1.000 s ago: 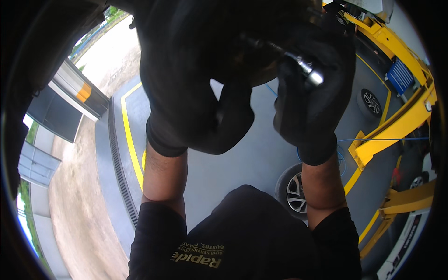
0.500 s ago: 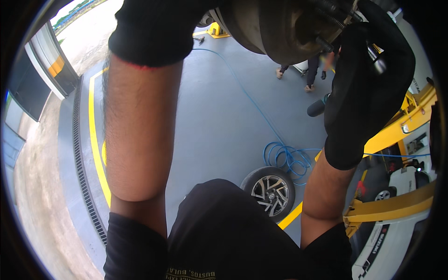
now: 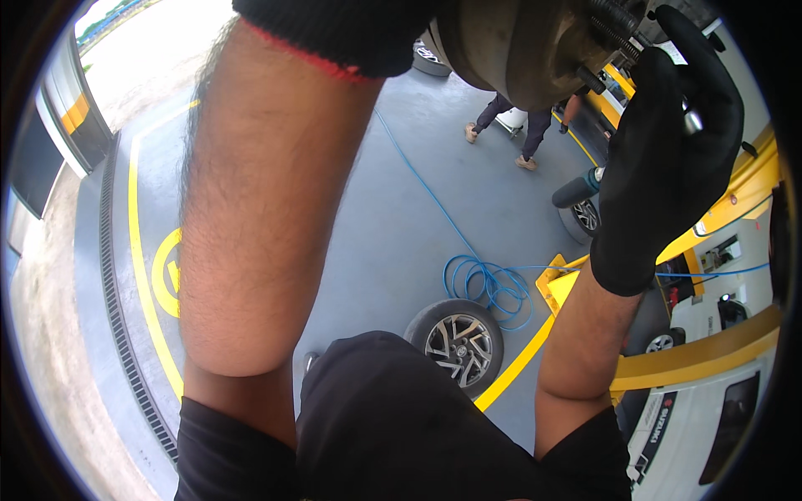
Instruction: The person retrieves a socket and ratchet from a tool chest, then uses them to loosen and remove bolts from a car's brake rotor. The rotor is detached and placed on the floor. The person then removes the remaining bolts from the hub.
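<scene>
A rounded brown-grey metal part that looks like a brake drum fills the top of the view, with dark threaded studs on its right side. My left hand, in a black knitted glove with a red-edged cuff, reaches up at the drum's left; its fingers lie hidden past the upper edge. Beside the studs, my right hand, black-gloved, is closed around a hand tool with a thick black and teal handle. A shiny metal bit of that tool shows between the fingers; its exact kind is unclear.
A wheel with tyre lies on the grey floor near my knee, by a coiled blue hose. Yellow lift arms and a white vehicle stand on the right. Farther off, another person's legs show beside another wheel.
The view has shifted, so the floor wheel and hose sit farther left. My left forearm slants more to the right at the top. The right hand keeps its grip on the tool.
</scene>
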The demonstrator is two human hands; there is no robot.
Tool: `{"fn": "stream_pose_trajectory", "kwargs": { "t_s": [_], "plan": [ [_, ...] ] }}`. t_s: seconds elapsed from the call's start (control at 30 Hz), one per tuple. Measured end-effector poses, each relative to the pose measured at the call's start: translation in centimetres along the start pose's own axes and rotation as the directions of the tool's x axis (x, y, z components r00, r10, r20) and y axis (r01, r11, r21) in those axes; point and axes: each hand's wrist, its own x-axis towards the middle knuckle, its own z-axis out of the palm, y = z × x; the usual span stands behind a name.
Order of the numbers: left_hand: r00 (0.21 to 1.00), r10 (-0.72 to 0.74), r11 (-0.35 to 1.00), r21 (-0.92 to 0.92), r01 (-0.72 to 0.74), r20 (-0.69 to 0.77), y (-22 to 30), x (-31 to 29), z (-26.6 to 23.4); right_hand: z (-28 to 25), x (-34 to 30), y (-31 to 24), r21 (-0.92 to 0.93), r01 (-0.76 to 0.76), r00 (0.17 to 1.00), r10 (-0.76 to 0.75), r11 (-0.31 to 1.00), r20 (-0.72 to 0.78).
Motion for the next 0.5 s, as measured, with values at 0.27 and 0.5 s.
{"fn": "stream_pose_trajectory", "kwargs": {
  "t_s": [0.27,0.5],
  "plan": [
    [0.998,0.059,0.998,0.023,-0.059,0.017,0.8,1.1,-0.1,-1.9,1.1,-1.4,0.131,-0.284,0.935,0.243,0.950,0.259],
    [0.954,0.299,0.945,0.143,-0.295,-0.013,2.2,0.3,0.6,-5.8,2.9,1.6,0.179,-0.026,0.853,-0.072,0.984,0.518]
  ]
}}
